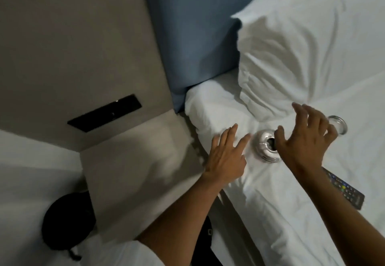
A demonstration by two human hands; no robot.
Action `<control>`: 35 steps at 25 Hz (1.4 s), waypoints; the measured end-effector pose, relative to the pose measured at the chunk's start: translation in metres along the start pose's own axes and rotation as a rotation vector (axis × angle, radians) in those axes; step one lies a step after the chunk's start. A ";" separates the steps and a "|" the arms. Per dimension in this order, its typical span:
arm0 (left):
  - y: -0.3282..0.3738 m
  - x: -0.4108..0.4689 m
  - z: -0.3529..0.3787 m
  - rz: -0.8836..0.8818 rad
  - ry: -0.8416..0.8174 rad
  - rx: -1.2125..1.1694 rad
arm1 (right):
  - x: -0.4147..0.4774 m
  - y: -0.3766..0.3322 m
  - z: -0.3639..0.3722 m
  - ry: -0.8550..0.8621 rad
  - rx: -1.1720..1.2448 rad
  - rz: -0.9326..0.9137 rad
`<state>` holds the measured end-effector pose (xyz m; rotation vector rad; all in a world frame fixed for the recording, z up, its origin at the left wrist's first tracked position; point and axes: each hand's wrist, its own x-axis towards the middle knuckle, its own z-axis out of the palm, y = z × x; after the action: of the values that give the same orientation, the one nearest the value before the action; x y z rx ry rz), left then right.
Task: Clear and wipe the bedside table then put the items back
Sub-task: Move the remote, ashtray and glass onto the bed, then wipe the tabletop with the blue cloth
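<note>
The grey, flat-topped bedside counter [135, 161] is bare of loose things, so the clearing step looks done; whether it has been wiped cannot be told, since no cloth shows anywhere and the surface gives no clue. The items themselves lie on the white-sheeted bed [291, 213], just beside the counter's far edge. A round, shiny silver ashtray with a dark centre hole [265, 148] sits on the sheet nearest the counter; a clear drinking glass [338, 125] lies beyond the ashtray, farther from the counter and partly hidden; a long black remote control with coloured buttons [344, 189] rests on the sheet on the near side of the ashtray, half covered by a forearm. The left hand [226, 157] is flat and spread, fingers wide, holding nothing, over the bed edge between the counter and the ashtray. The right hand [305, 138] is also spread wide and empty, poised over the ashtray and the glass without gripping either. My reading is that the job sits between stages: items are off the counter, and returning all three to it remains, with wiping possibly still to do. A black rounded bag [66, 222] lies on the floor below the counter.
</note>
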<state>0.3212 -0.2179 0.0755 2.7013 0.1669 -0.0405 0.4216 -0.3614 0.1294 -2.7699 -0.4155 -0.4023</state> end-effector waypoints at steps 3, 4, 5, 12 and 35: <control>-0.028 -0.050 -0.015 -0.151 0.079 -0.044 | -0.022 -0.050 0.008 -0.120 0.033 -0.111; -0.040 -0.072 -0.018 -0.210 0.095 -0.069 | -0.033 -0.064 0.012 -0.161 0.039 -0.140; -0.049 -0.092 -0.021 -0.264 0.105 -0.091 | -0.042 -0.073 0.015 -0.194 0.039 -0.160; -0.096 -0.320 -0.040 -0.852 0.256 -0.164 | -0.204 -0.203 0.028 -0.658 0.143 -0.696; -0.087 -0.747 -0.097 -1.747 0.067 0.246 | -0.491 -0.366 -0.144 -0.994 -0.169 -1.582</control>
<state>-0.4309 -0.1812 0.1676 1.8516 2.4448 -0.4716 -0.1803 -0.1936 0.2002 -1.8765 -2.7548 0.7367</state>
